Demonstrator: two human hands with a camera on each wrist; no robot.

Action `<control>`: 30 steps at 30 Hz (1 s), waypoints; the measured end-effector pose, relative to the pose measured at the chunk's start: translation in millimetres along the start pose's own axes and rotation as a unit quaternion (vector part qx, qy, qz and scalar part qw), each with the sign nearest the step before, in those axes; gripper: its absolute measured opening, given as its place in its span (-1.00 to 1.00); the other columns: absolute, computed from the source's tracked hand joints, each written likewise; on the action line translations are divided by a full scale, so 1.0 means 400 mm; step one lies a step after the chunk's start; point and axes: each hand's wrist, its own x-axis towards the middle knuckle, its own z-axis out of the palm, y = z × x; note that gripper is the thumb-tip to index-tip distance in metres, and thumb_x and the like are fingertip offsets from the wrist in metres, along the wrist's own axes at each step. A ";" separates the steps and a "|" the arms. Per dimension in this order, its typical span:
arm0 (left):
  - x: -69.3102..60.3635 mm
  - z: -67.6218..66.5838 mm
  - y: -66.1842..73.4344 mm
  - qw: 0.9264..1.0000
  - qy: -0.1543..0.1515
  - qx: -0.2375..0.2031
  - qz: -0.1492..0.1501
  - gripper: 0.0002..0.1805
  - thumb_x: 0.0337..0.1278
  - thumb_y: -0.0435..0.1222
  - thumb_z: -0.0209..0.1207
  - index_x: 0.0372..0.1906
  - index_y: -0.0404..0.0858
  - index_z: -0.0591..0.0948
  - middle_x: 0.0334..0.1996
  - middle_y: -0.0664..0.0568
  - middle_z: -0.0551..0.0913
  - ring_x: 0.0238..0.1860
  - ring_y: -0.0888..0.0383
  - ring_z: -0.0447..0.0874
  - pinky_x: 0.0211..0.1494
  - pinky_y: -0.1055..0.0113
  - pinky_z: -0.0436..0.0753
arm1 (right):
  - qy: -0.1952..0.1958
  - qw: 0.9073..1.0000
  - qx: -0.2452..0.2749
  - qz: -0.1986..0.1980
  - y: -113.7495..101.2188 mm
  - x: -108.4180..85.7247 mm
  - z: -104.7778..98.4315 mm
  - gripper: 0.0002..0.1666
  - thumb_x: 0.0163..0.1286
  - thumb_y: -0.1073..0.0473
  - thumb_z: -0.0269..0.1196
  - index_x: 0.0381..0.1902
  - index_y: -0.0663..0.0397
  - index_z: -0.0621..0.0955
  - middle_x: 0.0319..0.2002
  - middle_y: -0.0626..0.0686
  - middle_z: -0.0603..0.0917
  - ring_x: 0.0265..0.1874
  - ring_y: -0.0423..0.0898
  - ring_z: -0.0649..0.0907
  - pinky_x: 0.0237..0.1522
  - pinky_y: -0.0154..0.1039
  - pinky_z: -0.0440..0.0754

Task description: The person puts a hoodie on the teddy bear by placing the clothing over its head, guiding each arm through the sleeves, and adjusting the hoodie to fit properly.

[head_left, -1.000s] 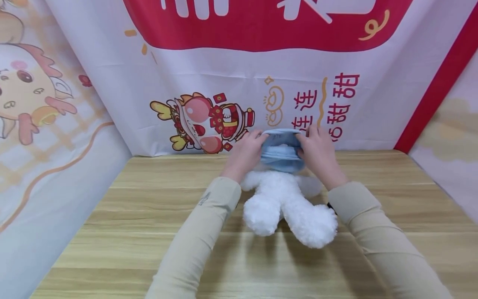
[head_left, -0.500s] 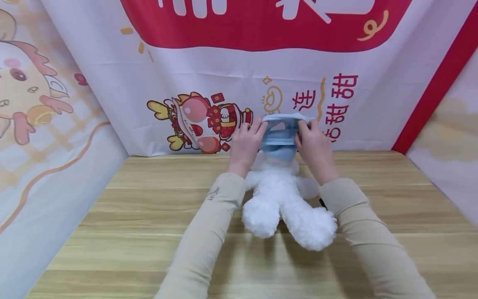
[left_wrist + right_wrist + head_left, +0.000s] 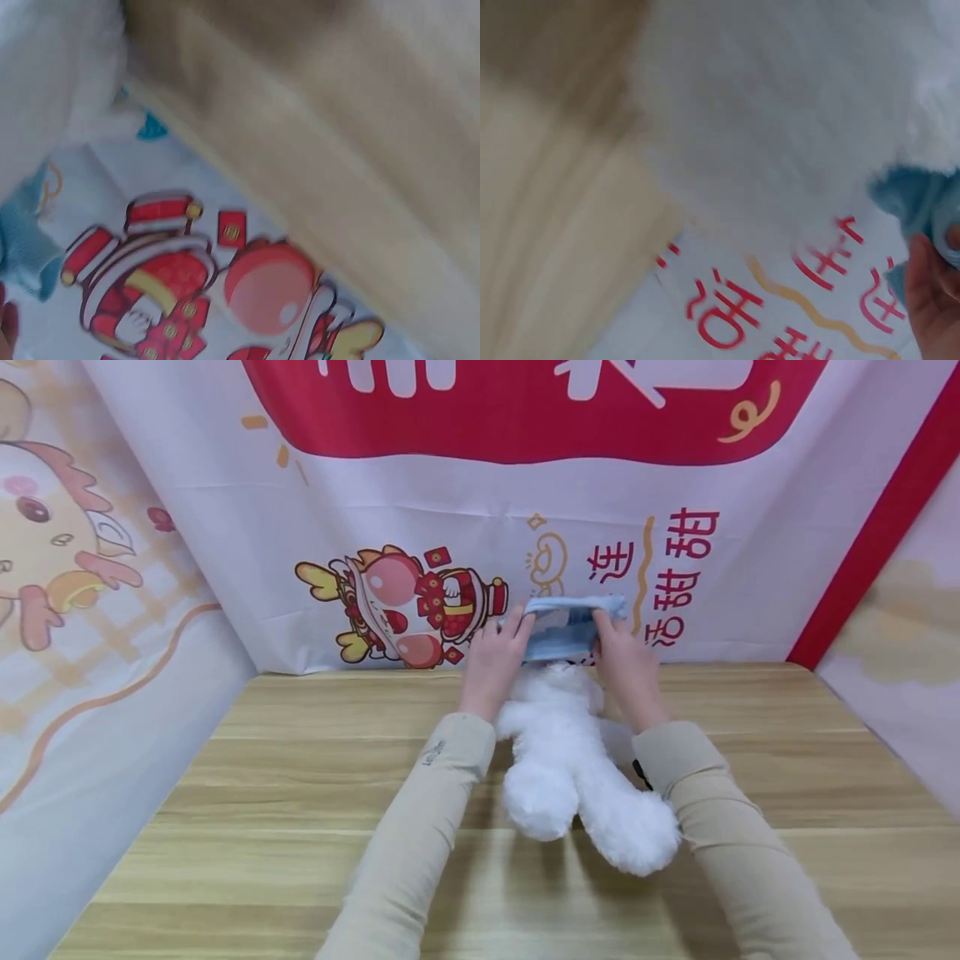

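Printed white-and-red fabric backdrop (image 3: 480, 485) closes off the far side; cartoon-print pale side panel (image 3: 97, 568) stands at left. Light wood-grain tabletop (image 3: 247, 827) runs up to the backdrop.

Two forearms reach in from the near edge, beige sleeves (image 3: 408, 843) down to the wrists, one either side of the toy. That straddle likely lets both hands work at the same end without crossing.

White fluffy plush toy (image 3: 558, 752) lies on the tabletop, centre to slightly right, legs toward the person, head end toward the backdrop. Laid that way, probably, so the head end sits between the hands. Its face isn't readable from here.

Left hand (image 3: 491, 664): fingers bent in, gripping the left edge of a pale blue soft cloth piece (image 3: 562, 631). Right hand (image 3: 630, 672): thumb and fingers pinching the right edge; right wrist view shows the pinch clearly, left wrist view catches only a sliver of fingertip. Holding opposite edges presumably keeps the cloth spread wide and level.

The cloth is at the plush's head end, in front of the backdrop. It meets the top of the head in the head view; can't tell how much, if any, sits around it.

Small stuff: teal scrap (image 3: 151, 127) peeks out beside the plush in left wrist view, can't tell whether it's the same cloth. Dark bit (image 3: 641, 774) by the right cuff, too small to identify.
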 end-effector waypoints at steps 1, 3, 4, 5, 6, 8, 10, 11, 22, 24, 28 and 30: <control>-0.007 0.009 0.003 1.000 -0.025 -0.016 -0.003 -0.51 0.32 -0.42 0.02 0.32 -0.13 0.37 0.33 -0.02 0.37 -0.06 -0.04 0.61 -0.05 0.20 0.67 | -0.028 0.999 0.009 0.013 0.005 -0.003 0.009 -0.50 0.47 0.23 0.03 0.32 0.06 0.24 -0.06 0.28 0.55 -0.35 0.15 0.60 -0.36 -0.02 0.62; -0.020 0.024 0.008 0.997 -0.061 -0.042 -0.009 -0.47 0.28 -0.46 0.02 0.34 -0.14 0.35 0.36 -0.05 0.36 -0.07 -0.06 0.62 -0.10 0.19 0.69 | -0.077 0.996 0.029 0.034 0.013 -0.008 0.024 -0.44 0.47 0.24 0.02 0.38 0.05 0.20 0.00 0.29 0.55 -0.20 0.18 0.60 -0.20 0.04 0.62; -0.026 0.029 0.011 0.996 -0.069 -0.051 -0.012 -0.46 0.27 -0.48 0.03 0.34 -0.15 0.35 0.36 -0.05 0.36 -0.07 -0.07 0.63 -0.10 0.18 0.69 | -0.094 0.994 0.040 0.042 0.016 -0.010 0.030 -0.42 0.47 0.24 0.01 0.40 0.05 0.19 0.04 0.29 0.55 -0.12 0.20 0.59 -0.10 0.08 0.60; -0.031 0.035 0.013 0.996 -0.072 -0.056 -0.013 -0.46 0.27 -0.48 0.03 0.33 -0.15 0.36 0.35 -0.05 0.36 -0.08 -0.07 0.65 -0.12 0.18 0.69 | -0.108 0.991 0.052 0.052 0.018 -0.012 0.035 -0.41 0.47 0.24 0.00 0.41 0.05 0.17 0.08 0.30 0.54 -0.05 0.22 0.58 -0.04 0.11 0.58; -0.036 0.040 0.014 0.996 -0.070 -0.057 -0.014 -0.46 0.25 -0.48 0.04 0.33 -0.15 0.36 0.35 -0.05 0.37 -0.11 -0.06 0.66 -0.14 0.18 0.70 | -0.119 0.989 0.064 0.059 0.020 -0.013 0.041 -0.41 0.48 0.23 -0.02 0.43 0.04 0.16 0.09 0.31 0.54 -0.06 0.22 0.59 -0.05 0.11 0.58; -0.045 0.049 0.017 0.996 -0.060 -0.060 -0.018 -0.48 0.25 -0.48 0.03 0.30 -0.15 0.38 0.32 -0.04 0.39 -0.22 -0.02 0.68 -0.25 0.21 0.69 | -0.131 0.986 0.080 0.069 0.025 -0.014 0.052 -0.41 0.50 0.20 -0.06 0.44 0.01 0.15 0.07 0.31 0.56 -0.14 0.19 0.60 -0.13 0.06 0.59; -0.054 0.059 0.019 0.995 -0.051 -0.077 -0.025 -0.48 0.23 -0.50 0.03 0.29 -0.15 0.38 0.30 -0.03 0.40 -0.31 0.01 0.67 -0.35 0.24 0.68 | -0.135 0.983 0.097 0.072 0.029 -0.016 0.062 -0.43 0.52 0.17 -0.10 0.45 0.00 0.15 0.02 0.31 0.59 -0.29 0.14 0.61 -0.27 -0.02 0.59; -0.058 0.063 0.021 0.994 -0.049 -0.091 -0.028 -0.47 0.21 -0.51 0.02 0.29 -0.16 0.37 0.29 -0.04 0.40 -0.35 0.01 0.67 -0.40 0.25 0.66 | -0.134 0.983 0.104 0.072 0.031 -0.017 0.069 -0.43 0.53 0.17 -0.11 0.45 0.01 0.16 0.01 0.32 0.59 -0.34 0.12 0.60 -0.32 -0.06 0.58; -0.083 0.089 0.017 0.976 -0.110 -0.175 -0.061 -0.37 0.21 -0.56 -0.07 0.40 -0.18 0.25 0.39 -0.10 0.23 -0.30 -0.04 0.65 -0.30 0.15 0.68 | -0.065 0.975 0.201 0.068 0.025 -0.031 0.121 -0.52 0.51 0.18 -0.11 0.34 0.14 0.32 0.18 0.30 0.52 0.10 0.19 0.54 0.17 0.12 0.46; -0.083 0.089 0.014 0.969 -0.133 -0.196 -0.074 -0.38 0.26 -0.51 -0.07 0.42 -0.17 0.22 0.41 -0.11 0.21 -0.31 -0.05 0.66 -0.28 0.15 0.68 | -0.057 0.972 0.213 0.075 0.019 -0.032 0.124 -0.53 0.51 0.17 -0.10 0.33 0.12 0.34 0.17 0.29 0.53 0.13 0.18 0.53 0.19 0.11 0.46; -0.083 0.090 0.008 0.940 -0.190 -0.262 -0.112 -0.40 0.37 -0.38 -0.12 0.47 -0.14 0.12 0.47 -0.11 0.11 -0.14 -0.12 0.66 -0.10 0.09 0.66 | -0.050 0.970 0.224 0.074 0.013 -0.030 0.126 -0.55 0.50 0.18 -0.07 0.31 0.12 0.36 0.20 0.27 0.52 0.20 0.17 0.51 0.23 0.11 0.45; -0.084 0.093 0.004 0.925 -0.201 -0.294 -0.130 -0.40 0.39 -0.36 -0.14 0.48 -0.14 0.09 0.48 -0.13 0.08 -0.04 -0.14 0.62 -0.07 0.09 0.64 | -0.049 0.971 0.224 0.069 0.011 -0.028 0.127 -0.55 0.50 0.18 -0.05 0.30 0.12 0.38 0.22 0.25 0.51 0.21 0.16 0.51 0.23 0.09 0.46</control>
